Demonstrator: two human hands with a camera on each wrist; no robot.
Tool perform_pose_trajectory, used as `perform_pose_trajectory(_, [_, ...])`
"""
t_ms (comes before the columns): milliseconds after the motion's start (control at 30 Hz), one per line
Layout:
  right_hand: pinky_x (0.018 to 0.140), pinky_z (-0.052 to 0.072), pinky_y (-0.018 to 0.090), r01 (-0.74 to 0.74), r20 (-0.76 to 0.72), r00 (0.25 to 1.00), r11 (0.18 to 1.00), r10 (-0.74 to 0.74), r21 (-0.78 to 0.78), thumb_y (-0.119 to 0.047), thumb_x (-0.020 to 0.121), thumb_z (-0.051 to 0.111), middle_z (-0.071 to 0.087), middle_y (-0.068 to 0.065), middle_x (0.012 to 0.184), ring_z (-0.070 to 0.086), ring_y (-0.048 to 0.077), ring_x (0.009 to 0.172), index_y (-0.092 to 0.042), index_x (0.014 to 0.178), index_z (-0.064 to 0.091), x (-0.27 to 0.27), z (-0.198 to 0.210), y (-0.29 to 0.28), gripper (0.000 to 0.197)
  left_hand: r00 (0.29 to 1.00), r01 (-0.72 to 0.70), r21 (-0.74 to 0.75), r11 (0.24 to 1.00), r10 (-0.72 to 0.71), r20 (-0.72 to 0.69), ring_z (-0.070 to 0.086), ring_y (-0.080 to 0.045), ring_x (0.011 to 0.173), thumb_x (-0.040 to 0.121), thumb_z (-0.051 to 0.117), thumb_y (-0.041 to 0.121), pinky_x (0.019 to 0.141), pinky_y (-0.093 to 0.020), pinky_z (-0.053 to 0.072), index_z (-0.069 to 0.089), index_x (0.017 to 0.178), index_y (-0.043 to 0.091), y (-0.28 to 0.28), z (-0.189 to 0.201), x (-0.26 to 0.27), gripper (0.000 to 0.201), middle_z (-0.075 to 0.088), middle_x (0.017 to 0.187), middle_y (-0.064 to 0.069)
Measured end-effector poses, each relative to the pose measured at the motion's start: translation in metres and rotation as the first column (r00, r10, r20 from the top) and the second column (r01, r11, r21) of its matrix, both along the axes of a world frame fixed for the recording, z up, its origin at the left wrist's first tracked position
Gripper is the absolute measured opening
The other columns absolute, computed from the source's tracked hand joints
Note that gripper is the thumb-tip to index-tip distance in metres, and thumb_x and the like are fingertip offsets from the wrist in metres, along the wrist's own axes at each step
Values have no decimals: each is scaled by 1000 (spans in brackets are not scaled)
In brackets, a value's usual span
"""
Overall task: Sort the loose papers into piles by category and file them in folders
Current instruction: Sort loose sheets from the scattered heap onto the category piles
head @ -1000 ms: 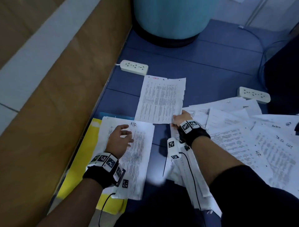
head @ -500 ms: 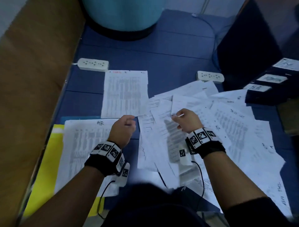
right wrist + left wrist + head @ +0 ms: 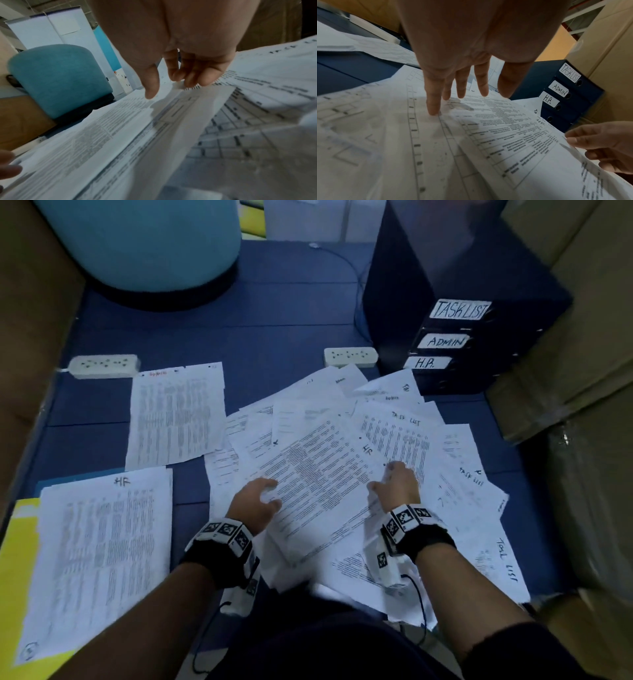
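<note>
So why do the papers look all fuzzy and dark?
Head view: dim bluish light, but the HR sheet reads fairly sharp. Left wrist view: the left hand casts a shadow on it. Right wrist view: the right hand looms huge; print smears with blur.

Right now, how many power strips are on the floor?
2. One power strip lies far left above the sorted sheet; the other sits by the dark box, beyond the loose papers. Papers could hide more.

Black wristbands point(image 3: 219, 559), checkered marker cubes
</note>
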State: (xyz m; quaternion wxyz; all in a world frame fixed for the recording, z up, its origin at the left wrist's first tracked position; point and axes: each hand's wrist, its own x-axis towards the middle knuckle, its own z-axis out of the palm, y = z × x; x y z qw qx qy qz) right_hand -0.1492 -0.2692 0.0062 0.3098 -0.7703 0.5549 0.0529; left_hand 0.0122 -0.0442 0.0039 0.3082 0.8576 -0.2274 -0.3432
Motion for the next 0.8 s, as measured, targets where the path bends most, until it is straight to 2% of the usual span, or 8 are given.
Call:
perform_pose_trajectory(167, [94,43,45,-6,-75,997,1000,6,-1,-39,83,73,37,20,138,36,37,128,-6,134,44,-1,1,-9,67,998,-20,22,1000,19,53,50,-17,122,86,63,17,100,-26,35,57,126,17,0,2,-13,40,56,132,0])
perform_pose_trajectory(233, [92,44,42,-59,-28,998,998,58,-36,-26,89,68,44,16,130,43,35,122,-9,124,53,-2,1,-13,41,998,-42,30,999,41,53,52,-17,121,85,64,16,99,-26,36,58,124,16,0,4,-18,40,57,131,-1])
perform_pose_trajectory(300, [69,45,31,-62,180,981,997,71,-53,-11,94,57,55,10,100,56,28,94,-12,96,54,-5,8,-18,3,995,-99,17,995,98,36,52,-18,122,84,65,14,101,-28,36,58,122,17,0,5,-23,39,59,129,0])
perform_pose_trajectory(367, [51,35,26,-74,361,930,997,73,-11,-6,97,49,51,4,76,48,18,64,-12,82,46,-11,20,-24,17,987,-153,-2,988,153,40,50,-19,124,82,65,14,102,-30,36,57,124,18,0,8,-28,42,59,129,0])
perform_pose_trajectory(433, [46,36,24,-96,489,870,994,60,48,-5,97,47,53,6,69,45,18,55,-14,80,49,-19,37,-33,19,979,-194,-20,981,194,64,47,-20,126,84,63,13,100,-29,35,48,133,17,0,13,-34,51,54,135,0])
perform_pose_trajectory(633, [61,45,38,-331,687,722,913,82,240,5,91,50,50,6,67,47,22,64,-28,68,60,-29,71,-45,41,968,-209,-252,945,236,81,38,-10,130,82,73,21,104,-33,33,27,148,25,-6,50,-34,80,41,142,8])
perform_pose_trajectory(733, [65,45,41,-355,712,701,883,34,307,7,92,51,54,2,68,49,24,68,-27,69,60,-25,73,-35,41,988,-142,-248,958,152,25,58,-16,105,88,67,20,91,-36,43,58,121,21,-5,56,-29,34,64,114,2])
perform_pose_trajectory(800, [67,50,42,-327,698,716,885,3,331,2,93,54,59,3,70,56,24,67,-21,79,60,-21,71,-28,28,982,-178,-208,962,187,24,64,-22,93,92,60,14,84,-38,49,66,102,18,0,54,-27,12,69,100,-4])
